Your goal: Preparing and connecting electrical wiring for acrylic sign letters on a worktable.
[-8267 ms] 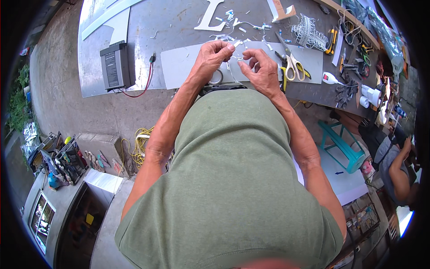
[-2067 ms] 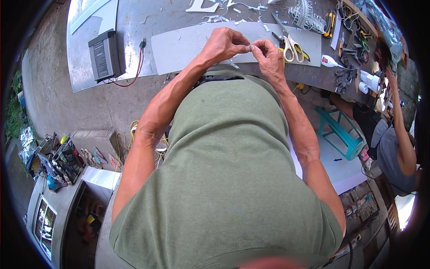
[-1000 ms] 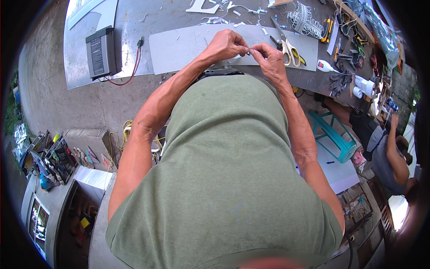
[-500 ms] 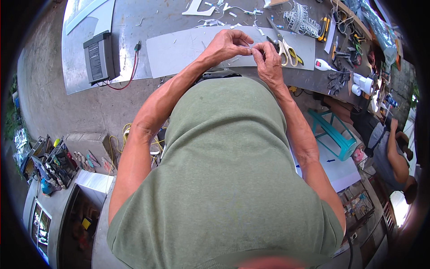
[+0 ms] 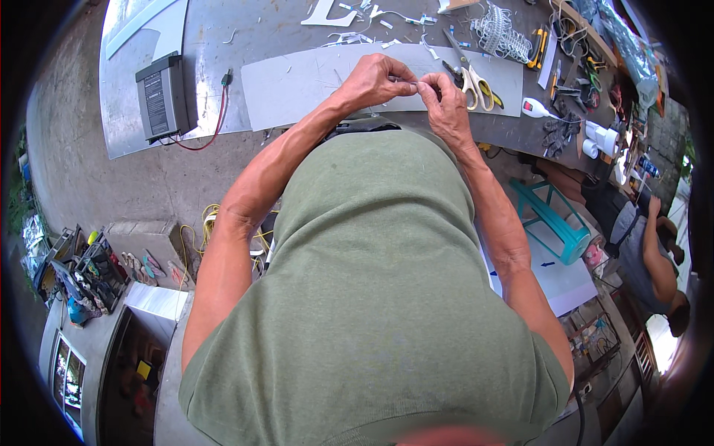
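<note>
My left hand point(image 5: 378, 80) and my right hand point(image 5: 446, 104) meet over a long pale grey sheet point(image 5: 286, 89) on the metal worktable. Thumb and fingers of each are pinched together on a thin wire point(image 5: 418, 82), of which only a short length shows between the fingertips. Just right of my right hand lie scissors with cream handles point(image 5: 474, 79), blades pointing away. Small thin offcuts are scattered on the sheet near my left hand.
A grey power supply box point(image 5: 162, 100) with red and black leads stands at the left. Small LED modules point(image 5: 428, 19), a coil of white strip point(image 5: 502, 33), cutters point(image 5: 537, 48) and a glove point(image 5: 559, 134) lie about. A teal stool point(image 5: 558, 223) and another person point(image 5: 639, 245) are at right.
My left hand has come slightly down and its fingers have closed in nearer the right fingertips. My right hand stays almost in place.
</note>
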`<state>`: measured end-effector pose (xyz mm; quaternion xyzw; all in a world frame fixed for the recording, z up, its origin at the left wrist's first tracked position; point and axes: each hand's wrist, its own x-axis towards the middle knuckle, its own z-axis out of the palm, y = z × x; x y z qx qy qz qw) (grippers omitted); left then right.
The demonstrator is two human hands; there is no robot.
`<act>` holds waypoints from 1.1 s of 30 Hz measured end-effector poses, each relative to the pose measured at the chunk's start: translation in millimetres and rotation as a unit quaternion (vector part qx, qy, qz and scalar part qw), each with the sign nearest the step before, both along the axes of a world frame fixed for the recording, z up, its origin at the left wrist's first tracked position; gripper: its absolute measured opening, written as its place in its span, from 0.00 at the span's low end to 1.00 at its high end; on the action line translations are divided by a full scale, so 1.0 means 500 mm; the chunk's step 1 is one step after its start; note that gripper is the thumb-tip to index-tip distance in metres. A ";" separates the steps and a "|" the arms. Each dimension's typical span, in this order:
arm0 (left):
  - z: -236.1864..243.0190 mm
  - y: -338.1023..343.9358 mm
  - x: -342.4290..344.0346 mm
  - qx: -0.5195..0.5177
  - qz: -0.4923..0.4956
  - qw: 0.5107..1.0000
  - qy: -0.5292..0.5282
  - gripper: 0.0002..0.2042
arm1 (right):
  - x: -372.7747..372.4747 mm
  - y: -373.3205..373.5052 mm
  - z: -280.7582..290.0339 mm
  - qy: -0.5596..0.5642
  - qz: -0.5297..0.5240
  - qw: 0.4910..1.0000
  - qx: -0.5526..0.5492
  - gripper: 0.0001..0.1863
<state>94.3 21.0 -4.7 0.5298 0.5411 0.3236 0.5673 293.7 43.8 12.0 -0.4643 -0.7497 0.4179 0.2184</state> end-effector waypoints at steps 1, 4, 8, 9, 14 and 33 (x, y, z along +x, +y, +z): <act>-0.001 0.000 0.002 0.000 0.000 1.000 0.000 0.13 | 0.000 0.000 0.004 0.000 0.000 1.000 0.000 0.08; -0.007 -0.001 0.006 0.100 -0.018 0.993 0.058 0.12 | 0.001 0.001 0.010 -0.011 -0.017 0.998 -0.052 0.09; -0.011 0.000 0.011 0.120 -0.025 0.989 0.084 0.09 | 0.010 0.009 0.005 0.008 -0.034 0.986 -0.166 0.10; -0.012 -0.002 0.011 0.121 -0.033 0.987 0.098 0.08 | 0.011 0.009 0.004 0.012 -0.047 0.973 -0.224 0.10; -0.015 -0.002 0.010 0.133 -0.046 0.982 0.129 0.08 | 0.011 0.010 0.005 0.043 -0.071 0.942 -0.324 0.11; -0.014 -0.005 -0.020 -0.078 -0.026 0.993 -0.083 0.11 | 0.016 -0.004 0.046 -0.003 0.074 0.995 0.067 0.15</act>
